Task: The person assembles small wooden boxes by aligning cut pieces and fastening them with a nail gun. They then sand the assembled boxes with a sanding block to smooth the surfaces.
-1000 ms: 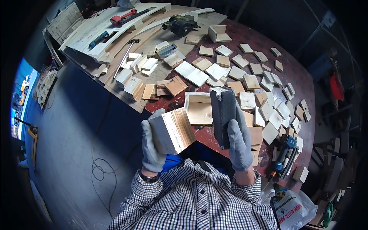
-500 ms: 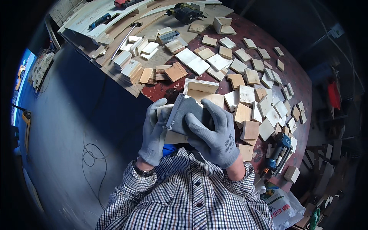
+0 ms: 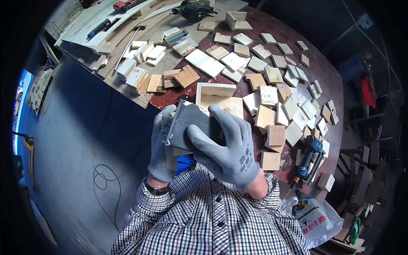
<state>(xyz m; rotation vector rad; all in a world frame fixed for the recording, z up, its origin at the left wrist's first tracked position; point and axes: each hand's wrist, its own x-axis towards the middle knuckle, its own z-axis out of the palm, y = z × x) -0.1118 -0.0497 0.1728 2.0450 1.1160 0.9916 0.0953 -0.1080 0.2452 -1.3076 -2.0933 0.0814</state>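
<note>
Both my hands wear grey gloves and meet close in front of my body. My right hand [image 3: 227, 148] is closed round a dark grey sanding block [image 3: 191, 124] with a worn, whitish edge, the thumb lying across its face. Under the block, my left hand [image 3: 160, 148] grips a pale wooden piece [image 3: 180, 151]; most of it is hidden by the block and the gloves. Just beyond the hands, a corner-shaped wooden assembly [image 3: 216, 90] rests on the dark red table, one board upright and one flat.
Many small wooden blocks [image 3: 268, 94] lie scattered over the dark red table [image 3: 331, 80]. A nail gun [image 3: 312, 159] sits at its right edge. A hammer [image 3: 129, 46], a blue tool [image 3: 99, 28] and a power tool [image 3: 193, 12] are at the far left. A cable [image 3: 106, 174] loops on the floor.
Both hands have shifted slightly left with the sanding block and the wooden piece. The block covers more of my left hand's fingers, and the whole view has moved a little.
</note>
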